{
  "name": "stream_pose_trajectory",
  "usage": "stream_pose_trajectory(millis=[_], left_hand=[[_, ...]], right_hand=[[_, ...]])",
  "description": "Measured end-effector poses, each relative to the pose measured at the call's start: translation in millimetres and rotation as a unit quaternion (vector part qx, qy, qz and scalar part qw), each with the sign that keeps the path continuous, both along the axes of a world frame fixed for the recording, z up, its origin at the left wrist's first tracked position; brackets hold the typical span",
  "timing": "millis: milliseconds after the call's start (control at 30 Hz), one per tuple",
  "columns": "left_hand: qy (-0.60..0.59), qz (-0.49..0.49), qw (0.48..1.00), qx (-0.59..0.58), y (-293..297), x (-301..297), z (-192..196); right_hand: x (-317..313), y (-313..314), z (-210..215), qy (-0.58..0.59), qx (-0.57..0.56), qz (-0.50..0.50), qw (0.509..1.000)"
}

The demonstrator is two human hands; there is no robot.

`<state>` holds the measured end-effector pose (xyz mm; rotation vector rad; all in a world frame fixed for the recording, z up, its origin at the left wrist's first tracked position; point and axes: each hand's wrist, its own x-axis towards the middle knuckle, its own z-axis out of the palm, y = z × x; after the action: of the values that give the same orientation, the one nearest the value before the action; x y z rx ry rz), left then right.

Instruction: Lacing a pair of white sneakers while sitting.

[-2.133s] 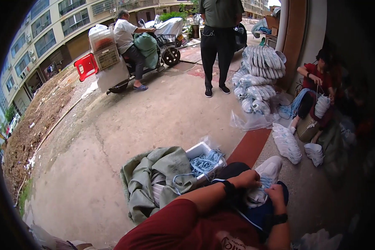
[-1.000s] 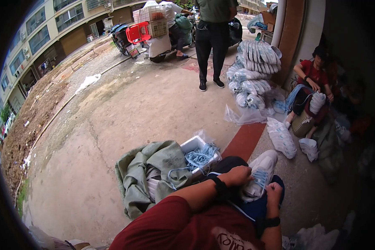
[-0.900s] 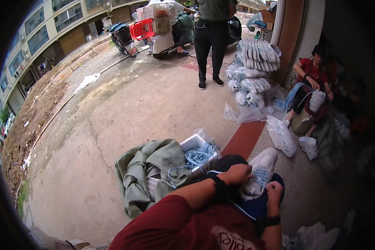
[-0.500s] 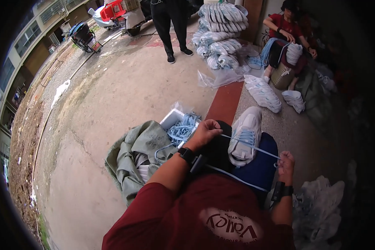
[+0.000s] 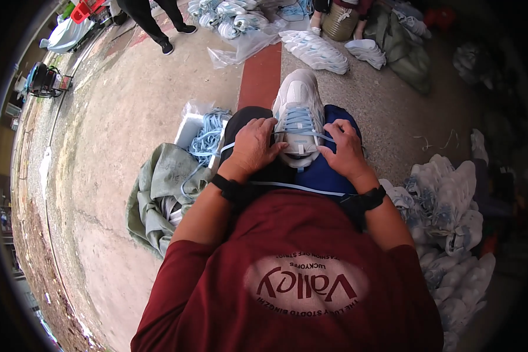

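Observation:
A white sneaker (image 5: 299,94) rests on my lap, its toe pointing away from me. Light blue shoelace (image 5: 300,117) crosses up its front, and a length of it runs across near the tongue between my hands. My left hand (image 5: 255,144) is at the left side of the collar, fingers curled round the lace there. On the other side, my right hand (image 5: 346,148) bends its thumb and fingers toward the lace at the right eyelets. Its exact pinch is partly hidden. Another pale blue lace (image 5: 299,188) lies across my lap.
To the left, a white foam box (image 5: 188,130) holds tangled blue laces (image 5: 210,138), beside a grey-green sack (image 5: 158,193). Many wrapped sneakers (image 5: 446,205) are piled at my right. Farther off are a row of shoes (image 5: 314,51) and a standing person's legs (image 5: 152,23).
My hands have come closer together, from holding the lace stretched wide to both sides of the shoe's collar. The view has tilted down and shifted right.

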<state>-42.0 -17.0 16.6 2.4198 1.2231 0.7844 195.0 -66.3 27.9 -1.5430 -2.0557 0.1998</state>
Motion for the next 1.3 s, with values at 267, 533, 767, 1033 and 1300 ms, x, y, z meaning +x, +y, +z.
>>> stream_pose_trajectory(millis=[267,533,767,1033,1300], left_hand=[[0.077,0.008,0.997,0.009,14,25,-21],[0.028,0.019,0.999,-0.005,40,30,-1],[-0.016,0.020,0.997,-0.076,56,24,11],[-0.046,-0.081,0.995,-0.021,54,4,10],[-0.177,-0.041,0.959,-0.217,28,-56,-25]], right_hand=[[-14,15,-19,-0.015,-0.024,-0.015,0.999],[-7,35,-25,0.037,-0.043,-0.049,0.997],[-9,40,0,-0.020,-0.061,-0.075,0.995],[11,51,-2,-0.095,0.107,0.080,0.986],[61,10,-32,0.025,0.082,0.035,0.996]])
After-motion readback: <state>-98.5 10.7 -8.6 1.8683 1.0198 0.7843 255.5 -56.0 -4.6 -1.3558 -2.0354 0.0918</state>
